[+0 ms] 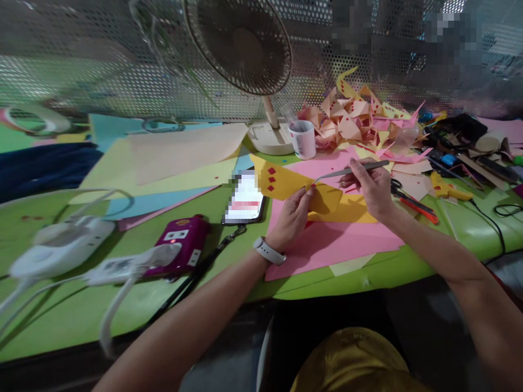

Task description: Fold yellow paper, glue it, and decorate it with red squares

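My left hand (293, 215) pinches a yellow paper piece (281, 184) with small red diamonds stuck on it, held just above the table. My right hand (370, 185) grips metal tweezers (347, 172), whose tip reaches toward the paper near my left fingertips. A tiny red bit sits at the tweezer tip. Under both hands lie pink paper sheets (327, 245) and another yellow sheet (351, 209). A white watch is on my left wrist.
A desk fan (245, 49) and a white cup (303, 139) stand behind. A heap of folded paper pieces (355, 120) lies at the back right, with scissors (412, 198) and tools. A phone (245, 201), a power strip (118, 267) and paper sheets are on the left.
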`<action>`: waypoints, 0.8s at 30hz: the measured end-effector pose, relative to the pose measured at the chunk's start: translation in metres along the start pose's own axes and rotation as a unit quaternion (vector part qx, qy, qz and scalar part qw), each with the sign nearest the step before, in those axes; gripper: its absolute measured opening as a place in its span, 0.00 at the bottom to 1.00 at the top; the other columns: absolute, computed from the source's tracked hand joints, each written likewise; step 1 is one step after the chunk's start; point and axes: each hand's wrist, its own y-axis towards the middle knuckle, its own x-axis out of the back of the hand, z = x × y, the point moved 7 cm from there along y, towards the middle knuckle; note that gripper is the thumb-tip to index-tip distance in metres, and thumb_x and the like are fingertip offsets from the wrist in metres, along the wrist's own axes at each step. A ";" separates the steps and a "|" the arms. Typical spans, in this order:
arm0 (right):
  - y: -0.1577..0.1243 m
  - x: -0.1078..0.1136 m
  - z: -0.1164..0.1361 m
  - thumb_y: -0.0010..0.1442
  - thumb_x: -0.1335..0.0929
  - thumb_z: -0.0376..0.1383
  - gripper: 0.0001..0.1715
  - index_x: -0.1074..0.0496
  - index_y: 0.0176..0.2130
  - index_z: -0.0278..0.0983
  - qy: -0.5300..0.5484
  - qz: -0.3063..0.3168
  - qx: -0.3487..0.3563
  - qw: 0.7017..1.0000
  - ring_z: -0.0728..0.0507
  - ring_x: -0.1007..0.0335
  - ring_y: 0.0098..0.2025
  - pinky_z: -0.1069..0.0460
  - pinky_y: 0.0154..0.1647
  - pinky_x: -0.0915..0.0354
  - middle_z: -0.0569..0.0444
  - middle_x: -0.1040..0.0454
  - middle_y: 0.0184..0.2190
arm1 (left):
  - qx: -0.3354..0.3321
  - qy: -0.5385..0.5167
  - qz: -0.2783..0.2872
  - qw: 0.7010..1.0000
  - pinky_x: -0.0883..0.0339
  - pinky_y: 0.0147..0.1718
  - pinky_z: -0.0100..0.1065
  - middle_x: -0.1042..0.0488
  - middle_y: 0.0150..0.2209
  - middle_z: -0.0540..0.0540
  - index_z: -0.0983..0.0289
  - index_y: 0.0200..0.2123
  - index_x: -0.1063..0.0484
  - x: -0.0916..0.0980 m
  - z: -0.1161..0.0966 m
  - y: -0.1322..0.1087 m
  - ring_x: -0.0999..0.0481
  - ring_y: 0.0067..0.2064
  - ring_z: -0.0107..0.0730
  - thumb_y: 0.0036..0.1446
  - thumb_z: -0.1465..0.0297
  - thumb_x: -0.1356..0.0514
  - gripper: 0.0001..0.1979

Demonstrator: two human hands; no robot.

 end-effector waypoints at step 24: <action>-0.010 -0.027 -0.023 0.56 0.25 0.46 0.17 0.28 0.39 0.39 -0.088 0.179 0.002 0.980 0.46 0.24 0.43 0.47 0.51 0.27 0.53 0.23 0.39 | -0.049 0.076 0.082 0.993 0.33 0.40 0.36 0.29 0.31 0.53 0.61 0.30 0.35 -0.013 -0.013 -0.009 0.31 0.36 0.35 0.66 0.58 0.48 0.16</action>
